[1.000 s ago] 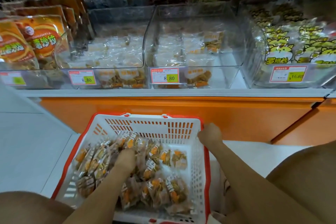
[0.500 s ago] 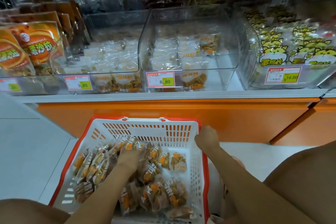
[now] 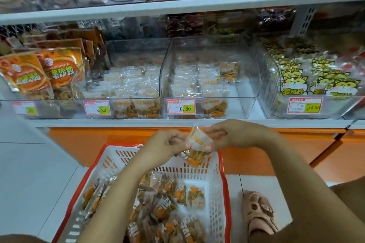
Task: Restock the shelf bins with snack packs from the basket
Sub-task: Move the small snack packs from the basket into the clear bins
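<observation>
Soft, even indoor light; glare on the clear bins [image 3: 209, 69], edges bowed and slightly blurred.

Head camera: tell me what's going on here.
A person is restocking a shop shelf. Both the left hand and the right hand pinch one snack pack, held above the white basket and just below the shelf edge. Many more packs lie in the basket. Straight ahead, the clear bin with an 8.80 tag is only partly filled, with bare space on its right side. The pack has not yet gone in.
</observation>
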Demonstrator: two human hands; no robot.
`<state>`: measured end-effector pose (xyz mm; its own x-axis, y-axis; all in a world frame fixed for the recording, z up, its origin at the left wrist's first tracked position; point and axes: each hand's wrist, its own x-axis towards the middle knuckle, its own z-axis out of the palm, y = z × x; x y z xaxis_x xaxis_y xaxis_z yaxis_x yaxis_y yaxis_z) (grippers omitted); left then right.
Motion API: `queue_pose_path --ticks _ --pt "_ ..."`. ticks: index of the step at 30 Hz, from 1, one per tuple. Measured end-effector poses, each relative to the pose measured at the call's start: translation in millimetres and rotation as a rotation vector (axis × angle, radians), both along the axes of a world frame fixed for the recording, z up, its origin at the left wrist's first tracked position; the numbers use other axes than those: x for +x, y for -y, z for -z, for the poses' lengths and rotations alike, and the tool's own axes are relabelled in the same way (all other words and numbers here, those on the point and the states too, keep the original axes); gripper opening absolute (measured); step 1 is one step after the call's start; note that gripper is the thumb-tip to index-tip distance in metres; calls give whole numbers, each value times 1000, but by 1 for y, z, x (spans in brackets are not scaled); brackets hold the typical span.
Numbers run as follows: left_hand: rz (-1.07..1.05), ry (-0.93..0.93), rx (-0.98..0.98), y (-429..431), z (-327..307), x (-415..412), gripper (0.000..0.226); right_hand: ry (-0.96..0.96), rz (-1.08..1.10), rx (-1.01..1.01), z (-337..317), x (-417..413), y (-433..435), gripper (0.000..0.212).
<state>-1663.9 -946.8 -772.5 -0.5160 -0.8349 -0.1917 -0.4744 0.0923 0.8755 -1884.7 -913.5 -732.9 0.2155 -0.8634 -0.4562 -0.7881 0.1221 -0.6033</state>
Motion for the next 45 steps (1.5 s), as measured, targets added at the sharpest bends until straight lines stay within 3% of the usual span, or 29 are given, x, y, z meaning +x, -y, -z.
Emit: queue_pose_path --ticks 3,6,8,11,14,18,21,25,38,45 --pt "21 -160 -75 -4 -43 -23 13 -5 -49 -128 -44 -14 2 56" --pt "9 -282 -142 1 -73 -42 14 156 -27 -201 -86 -23 1 27" --pt "15 -342 -173 9 -89 -55 12 180 -10 -260 -111 -29 2 33" --pt "5 -385 -208 33 -99 -77 15 21 53 -348 -136 -46 15 33" --pt "-77 -185 -419 67 -91 -97 33 -193 209 -463 -149 -61 37 22" --pt "-9 159 -606 101 -77 -119 45 -391 360 -570 -140 -64 70 33" --pt "106 310 -602 116 -66 -133 47 -499 409 -572 -127 -60 94 41" --pt "171 432 -606 129 -49 -142 46 -674 446 -553 -109 -53 120 29" --pt "136 469 -575 130 -43 -141 58 -804 327 -268 -64 -39 165 34" --pt "140 443 -578 126 -48 -140 51 -935 337 -448 -29 -42 180 33"
